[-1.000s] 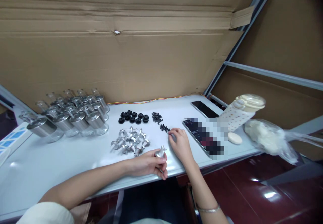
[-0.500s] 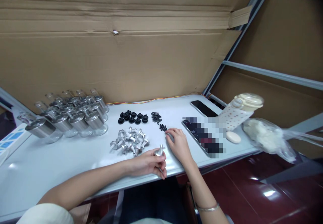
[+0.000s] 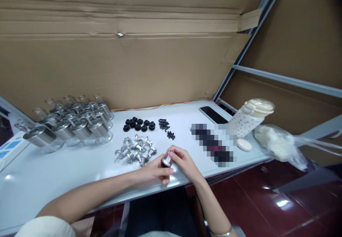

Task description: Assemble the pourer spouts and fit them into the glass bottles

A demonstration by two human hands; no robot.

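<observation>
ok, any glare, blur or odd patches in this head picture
Head view: bright glare on the red floor, paler shine on the table; blocky pixelation right of the right hand; upper right corner dark; small black pieces slightly soft.

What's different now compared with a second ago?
The right hand has left the small black pieces and come back toward the body and slightly left, to the metal piece; it is now at that piece's upper end. Whether it carries a black piece is hidden. The left hand still holds the metal piece; the bottles and loose metal parts stayed put.
</observation>
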